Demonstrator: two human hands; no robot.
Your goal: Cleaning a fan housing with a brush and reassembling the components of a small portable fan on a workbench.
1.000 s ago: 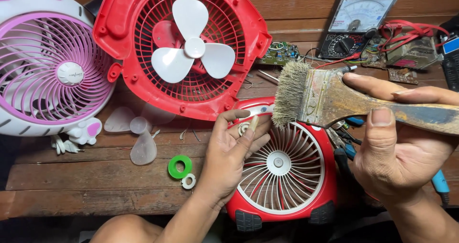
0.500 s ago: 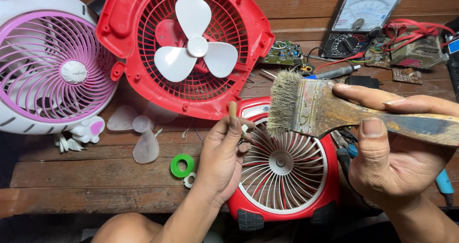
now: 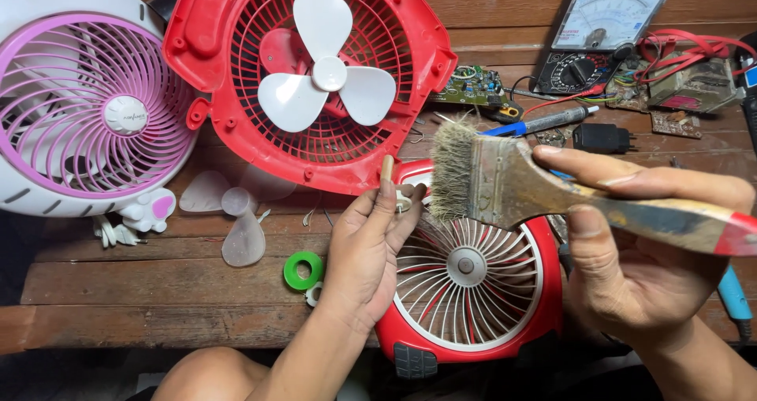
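Our right hand (image 3: 646, 243) grips the brush (image 3: 505, 182) by its handle, bristles just beside the small part (image 3: 388, 170) pinched in our left hand (image 3: 371, 247). Both hover over the red fan (image 3: 473, 290) on the bench (image 3: 142, 290).

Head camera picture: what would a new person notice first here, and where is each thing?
First comes the wide, worn paintbrush in the right hand, its bristles over a small red fan lying face up at the bench's near edge. The left hand rests on that fan, pinching a small pale piece. Behind stands an open red fan housing with white blades; at far left sits a pink and white fan.
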